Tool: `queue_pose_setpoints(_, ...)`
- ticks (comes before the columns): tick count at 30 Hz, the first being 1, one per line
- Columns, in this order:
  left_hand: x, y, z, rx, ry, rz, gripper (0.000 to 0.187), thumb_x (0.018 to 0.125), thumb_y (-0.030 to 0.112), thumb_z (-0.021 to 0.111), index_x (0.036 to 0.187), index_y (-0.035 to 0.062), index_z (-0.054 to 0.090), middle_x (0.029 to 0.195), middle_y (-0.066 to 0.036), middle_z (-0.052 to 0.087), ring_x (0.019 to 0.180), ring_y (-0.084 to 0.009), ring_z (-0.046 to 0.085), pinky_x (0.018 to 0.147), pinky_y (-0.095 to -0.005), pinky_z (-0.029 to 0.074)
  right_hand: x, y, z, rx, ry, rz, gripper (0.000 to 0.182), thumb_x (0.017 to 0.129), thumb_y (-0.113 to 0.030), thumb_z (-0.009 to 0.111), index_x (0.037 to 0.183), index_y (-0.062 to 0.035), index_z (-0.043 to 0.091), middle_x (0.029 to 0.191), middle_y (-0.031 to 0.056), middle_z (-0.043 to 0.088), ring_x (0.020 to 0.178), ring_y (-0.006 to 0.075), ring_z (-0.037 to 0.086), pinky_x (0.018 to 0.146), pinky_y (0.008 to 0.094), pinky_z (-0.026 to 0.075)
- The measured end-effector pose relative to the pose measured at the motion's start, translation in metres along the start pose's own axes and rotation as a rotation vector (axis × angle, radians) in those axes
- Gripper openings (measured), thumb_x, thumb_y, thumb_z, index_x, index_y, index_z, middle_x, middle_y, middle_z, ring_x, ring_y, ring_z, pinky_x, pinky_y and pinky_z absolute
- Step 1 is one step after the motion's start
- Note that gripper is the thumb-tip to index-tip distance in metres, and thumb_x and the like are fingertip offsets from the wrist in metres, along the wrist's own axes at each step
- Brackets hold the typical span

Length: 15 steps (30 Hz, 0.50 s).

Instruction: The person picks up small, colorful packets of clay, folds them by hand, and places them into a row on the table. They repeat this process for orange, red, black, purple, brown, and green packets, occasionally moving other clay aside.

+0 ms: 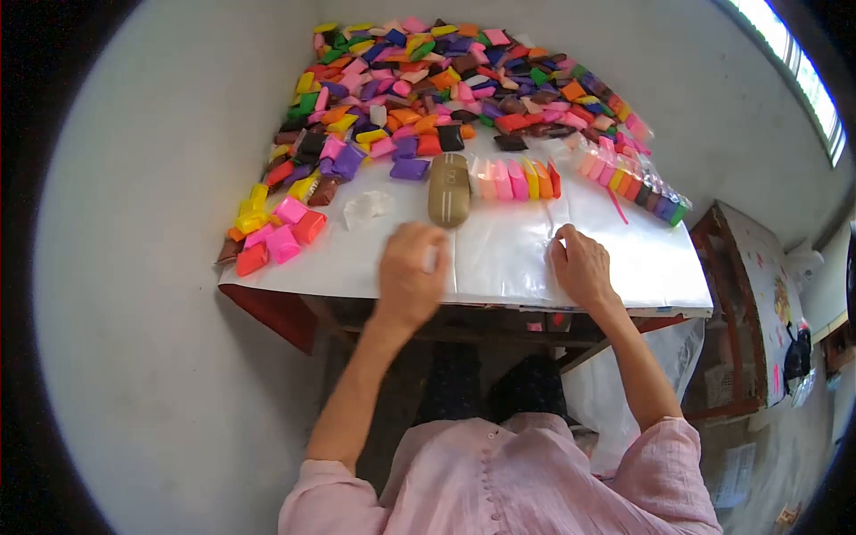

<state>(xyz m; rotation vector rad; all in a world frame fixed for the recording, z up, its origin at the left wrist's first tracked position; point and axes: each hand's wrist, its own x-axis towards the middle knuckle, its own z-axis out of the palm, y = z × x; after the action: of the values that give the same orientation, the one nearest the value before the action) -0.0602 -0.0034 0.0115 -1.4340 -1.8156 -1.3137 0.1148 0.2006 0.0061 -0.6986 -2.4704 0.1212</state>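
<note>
My left hand (412,275) is over the front of the white-covered table (508,250), blurred, with its fingers curled in; whatever it may hold cannot be made out. To the right, my right hand (583,266) has thumb and fingers pressed together near the table's front edge. Clear film shows faintly by its fingertips, but a grip on it is uncertain. Beyond my hands lies a row of pink, yellow and orange packets (517,180) in clear plastic. A gold-brown oblong case (449,191) with rounded ends sits against the row's left end.
A large heap of colourful small packets (401,89) covers the table's back. Several pink, red and yellow packets (282,242) lie at the left, near crumpled clear plastic (367,207). Another wrapped row (635,183) is at the right. A wooden-framed side table (753,285) stands beyond.
</note>
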Motion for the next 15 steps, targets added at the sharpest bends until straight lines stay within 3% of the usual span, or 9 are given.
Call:
queue_pose_setpoints(1, 0.003, -0.023, -0.014, 0.046, 0.039, -0.040, 0.005, 0.086, 0.004, 0.061, 0.090, 0.0015, 0.061, 0.086, -0.011, 0.060, 0.078, -0.0241, 0.059, 0.063, -0.0331, 0.048, 0.000, -0.001, 0.000, -0.015, -0.003, 0.004, 0.017, 0.090, -0.017, 0.051, 0.089, -0.0003, 0.053, 0.078, 0.0216, 0.065, 0.072, 0.0394, 0.064, 0.068, 0.0504, 0.048)
queue_pose_setpoints(2, 0.008, -0.043, -0.031, 0.050, 0.062, -0.196, 0.008, 0.084, 0.007, 0.062, 0.090, 0.0020, 0.061, 0.088, -0.014, 0.061, 0.085, -0.0305, 0.060, 0.076, -0.0394, 0.048, 0.001, -0.002, 0.001, -0.029, -0.005, 0.007, 0.017, 0.091, -0.017, 0.051, 0.089, -0.0003, 0.053, 0.078, 0.0214, 0.065, 0.072, 0.0392, 0.064, 0.068, 0.0501, 0.048)
queue_pose_setpoints(4, 0.030, -0.091, -0.068, 0.155, 0.142, -0.262, 0.011, 0.089, 0.011, 0.059, 0.093, 0.0011, 0.062, 0.084, -0.013, 0.064, 0.076, -0.0251, 0.062, 0.065, -0.0363, 0.049, 0.001, 0.000, 0.004, -0.039, -0.004, 0.002, 0.017, 0.091, -0.017, 0.051, 0.088, -0.0003, 0.053, 0.077, 0.0210, 0.065, 0.072, 0.0390, 0.064, 0.068, 0.0499, 0.048)
queue_pose_setpoints(5, 0.046, -0.104, -0.087, 0.251, 0.132, -0.342, 0.012, 0.088, 0.010, 0.057, 0.093, 0.0008, 0.062, 0.087, -0.014, 0.067, 0.078, -0.0289, 0.065, 0.067, -0.0397, 0.049, 0.001, 0.000, 0.005, -0.045, -0.003, 0.001, 0.017, 0.091, -0.017, 0.051, 0.088, -0.0002, 0.053, 0.077, 0.0208, 0.065, 0.071, 0.0389, 0.064, 0.068, 0.0498, 0.049)
queue_pose_setpoints(7, 0.064, -0.165, -0.107, 0.468, 0.107, -0.309, 0.013, 0.087, 0.007, 0.055, 0.095, 0.0008, 0.063, 0.090, -0.017, 0.068, 0.084, -0.0338, 0.066, 0.071, -0.0441, 0.050, 0.002, -0.001, 0.006, -0.044, -0.001, 0.009, 0.017, 0.091, -0.017, 0.051, 0.088, -0.0003, 0.053, 0.077, 0.0206, 0.065, 0.071, 0.0391, 0.064, 0.068, 0.0498, 0.049)
queue_pose_setpoints(9, 0.085, -0.211, -0.113, 0.490, 0.037, -0.243, 0.019, 0.084, 0.004, 0.054, 0.101, 0.0015, 0.064, 0.098, -0.019, 0.068, 0.090, -0.0357, 0.064, 0.077, -0.0457, 0.050, 0.002, -0.003, 0.004, -0.042, -0.009, 0.021, 0.017, 0.091, -0.017, 0.051, 0.088, -0.0003, 0.053, 0.077, 0.0206, 0.065, 0.070, 0.0393, 0.064, 0.068, 0.0498, 0.049)
queue_pose_setpoints(10, 0.095, -0.226, -0.111, 0.499, 0.003, -0.208, 0.023, 0.083, 0.003, 0.053, 0.104, 0.0019, 0.064, 0.101, -0.019, 0.067, 0.093, -0.0367, 0.064, 0.080, -0.0465, 0.050, 0.002, -0.004, 0.003, -0.040, -0.015, 0.028, 0.017, 0.091, -0.017, 0.051, 0.088, -0.0002, 0.053, 0.077, 0.0207, 0.065, 0.070, 0.0393, 0.064, 0.068, 0.0497, 0.048)
queue_pose_setpoints(13, 0.118, -0.258, -0.097, 0.691, -0.208, 0.178, 0.038, 0.081, 0.001, 0.053, 0.117, 0.0047, 0.061, 0.119, -0.019, 0.062, 0.103, -0.0356, 0.061, 0.088, -0.0468, 0.049, 0.002, -0.006, -0.001, -0.014, -0.021, 0.048, 0.016, 0.090, -0.017, 0.052, 0.089, -0.0005, 0.054, 0.077, 0.0206, 0.065, 0.070, 0.0392, 0.063, 0.068, 0.0496, 0.048)
queue_pose_setpoints(15, 0.132, -0.271, -0.087, 0.772, -0.343, 0.179, 0.048, 0.079, 0.000, 0.053, 0.126, 0.0077, 0.057, 0.130, -0.018, 0.056, 0.108, -0.0354, 0.059, 0.093, -0.0468, 0.047, 0.002, -0.006, -0.003, 0.020, -0.021, 0.048, 0.015, 0.090, -0.016, 0.053, 0.090, -0.0012, 0.054, 0.077, 0.0203, 0.065, 0.069, 0.0389, 0.063, 0.067, 0.0495, 0.048)
